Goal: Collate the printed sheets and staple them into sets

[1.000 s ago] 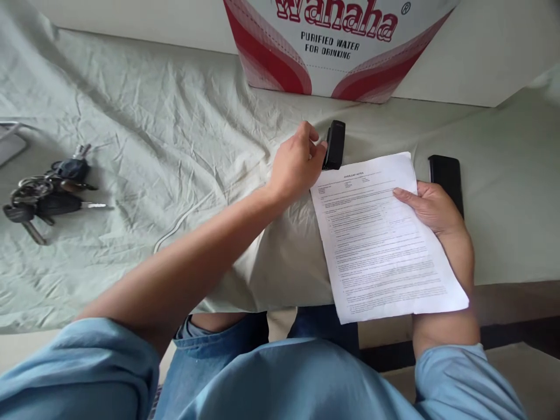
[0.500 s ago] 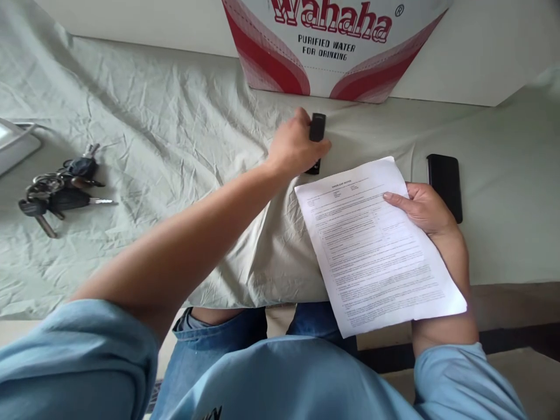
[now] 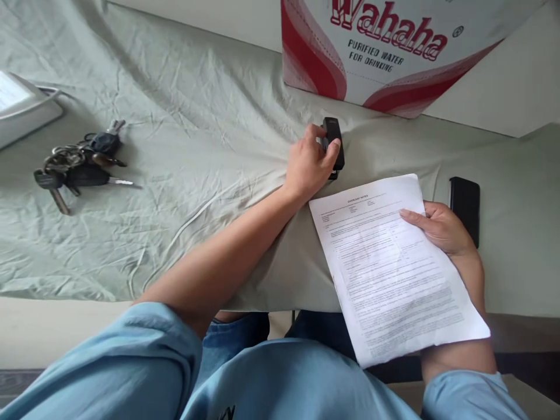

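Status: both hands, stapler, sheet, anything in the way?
Left hand on black stapler, thumb over top. Right hand holds printed sheet, thumb on its face. Nothing seen between the two items; black phone beside right hand.

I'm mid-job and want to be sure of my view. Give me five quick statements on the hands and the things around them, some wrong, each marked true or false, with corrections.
1. The right hand holds the printed sheet. True.
2. The left hand holds a pen. False: it grips the black object.
3. The keys lie beside the right hand. False: they lie on the cloth, well to the left of the left hand.
4. The box carries the words "Purified water for drinking". True.
5. The phone-like slab stands upright against the box. False: it lies on the cloth, next to the right hand.
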Demonstrator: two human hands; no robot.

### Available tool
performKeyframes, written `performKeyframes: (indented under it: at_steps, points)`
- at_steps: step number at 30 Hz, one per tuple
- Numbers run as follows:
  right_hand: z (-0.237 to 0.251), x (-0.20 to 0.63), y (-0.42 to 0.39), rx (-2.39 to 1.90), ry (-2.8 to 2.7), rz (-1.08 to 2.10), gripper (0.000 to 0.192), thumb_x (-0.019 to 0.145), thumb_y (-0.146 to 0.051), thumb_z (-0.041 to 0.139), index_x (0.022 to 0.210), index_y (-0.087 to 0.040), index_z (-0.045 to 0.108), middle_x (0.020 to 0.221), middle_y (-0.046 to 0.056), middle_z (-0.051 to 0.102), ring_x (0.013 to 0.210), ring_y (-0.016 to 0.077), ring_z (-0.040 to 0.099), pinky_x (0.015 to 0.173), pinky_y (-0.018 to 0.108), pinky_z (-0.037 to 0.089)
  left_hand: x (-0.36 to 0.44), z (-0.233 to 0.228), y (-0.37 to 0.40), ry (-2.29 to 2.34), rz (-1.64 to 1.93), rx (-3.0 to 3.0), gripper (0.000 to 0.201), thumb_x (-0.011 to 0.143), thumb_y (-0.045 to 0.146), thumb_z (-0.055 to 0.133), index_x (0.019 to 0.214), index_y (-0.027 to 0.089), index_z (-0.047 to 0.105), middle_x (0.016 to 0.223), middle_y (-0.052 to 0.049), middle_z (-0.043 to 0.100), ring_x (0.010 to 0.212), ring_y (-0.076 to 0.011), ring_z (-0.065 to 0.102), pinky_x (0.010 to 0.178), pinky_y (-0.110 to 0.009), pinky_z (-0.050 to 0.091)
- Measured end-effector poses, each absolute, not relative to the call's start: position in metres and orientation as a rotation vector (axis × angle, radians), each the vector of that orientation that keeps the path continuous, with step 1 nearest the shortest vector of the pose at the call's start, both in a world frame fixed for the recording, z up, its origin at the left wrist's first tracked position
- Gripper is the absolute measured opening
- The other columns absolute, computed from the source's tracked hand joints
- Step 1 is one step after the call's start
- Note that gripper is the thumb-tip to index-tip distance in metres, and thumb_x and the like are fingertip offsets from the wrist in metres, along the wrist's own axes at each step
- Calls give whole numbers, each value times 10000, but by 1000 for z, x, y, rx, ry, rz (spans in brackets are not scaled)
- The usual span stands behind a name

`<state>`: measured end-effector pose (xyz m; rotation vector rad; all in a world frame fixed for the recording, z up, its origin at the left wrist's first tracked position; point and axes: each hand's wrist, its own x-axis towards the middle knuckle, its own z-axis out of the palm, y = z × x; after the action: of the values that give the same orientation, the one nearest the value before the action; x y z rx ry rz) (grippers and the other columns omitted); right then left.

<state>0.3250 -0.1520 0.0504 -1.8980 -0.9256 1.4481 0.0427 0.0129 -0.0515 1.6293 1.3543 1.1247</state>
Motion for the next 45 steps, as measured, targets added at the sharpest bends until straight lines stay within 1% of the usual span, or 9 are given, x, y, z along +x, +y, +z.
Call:
performKeyframes:
  at_steps: [7, 13, 19, 22, 26, 30, 34, 39, 45]
  points:
    - [43, 316, -130, -1904, -953, 1498, 571, 586, -617, 1245, 865, -232, 929, 875, 66, 928, 746, 251, 836, 757, 370, 744, 35, -46, 16, 1173, 1076, 1628, 176, 1174, 406, 854, 1184, 320, 701, 718, 49, 648, 875, -267, 841, 963, -453, 686]
    - [40, 318, -125, -1963, -902, 1317, 527, 645, -591, 1222, 916, -239, 938, 977, 93, 969, 903, 309, 913, 812, 383, 755, 29, -29, 10, 1146, 921, 1612, 193, 1182, 405, 781, 1343, 314, 726, 813, 18, 737, 989, -293, 884, 1071, -534, 739]
    - [41, 323, -133, -1979, -888, 1229, 528, 597, -590, 1232, 886, -264, 934, 950, 58, 967, 857, 291, 903, 802, 376, 751, 20, -22, 16, 997, 840, 1650, 491, 1012, 301, 891, 1467, 302, 707, 1146, -42, 884, 1109, -288, 867, 1079, -503, 729]
    - [39, 326, -138, -1975, -888, 1190, 530, 617, -581, 1230, 913, -249, 943, 960, 71, 968, 858, 283, 902, 804, 366, 743, 13, -21, 20, 922, 781, 1703, 718, 841, 171, 914, 1515, 310, 706, 1331, -71, 891, 1167, -315, 855, 1077, -512, 720]
    - [35, 329, -141, -1965, -873, 1159, 537, 629, -583, 1222, 930, -236, 944, 967, 86, 967, 883, 303, 909, 808, 384, 750, 11, -20, 20, 939, 756, 1753, 868, 729, 18, 838, 1527, 333, 700, 1372, -65, 858, 1157, -331, 844, 1079, -536, 706]
    - [34, 333, -141, -1976, -879, 1207, 508, 670, -561, 1211, 952, -235, 943, 985, 95, 968, 917, 327, 919, 812, 406, 754, 15, -18, 17, 1014, 766, 1765, 863, 770, 27, 809, 1562, 350, 694, 1409, -60, 825, 1154, -311, 853, 1107, -514, 704]
    - [36, 335, -140, -1984, -900, 1231, 455, 700, -548, 1200, 929, -259, 933, 978, 81, 965, 927, 340, 926, 835, 428, 765, 19, -16, 15, 1045, 869, 1752, 825, 861, 144, 857, 1641, 368, 707, 1660, -93, 755, 1465, -344, 787, 1199, -478, 708]
    - [38, 332, -138, -1977, -896, 1212, 474, 674, -565, 1193, 926, -268, 923, 1008, 98, 969, 1002, 371, 938, 896, 469, 785, 19, -15, 16, 1028, 862, 1751, 551, 924, 213, 825, 1457, 352, 840, 1764, -71, 685, 1533, -367, 764, 1273, -541, 705]
    - [37, 331, -136, -1975, -858, 1204, 521, 631, -572, 1197, 944, -257, 923, 1026, 101, 972, 1068, 395, 943, 958, 500, 794, 20, -18, 16, 1036, 868, 1745, 498, 885, 235, 897, 1373, 333, 867, 1765, -95, 672, 1578, -401, 730, 1303, -554, 700]
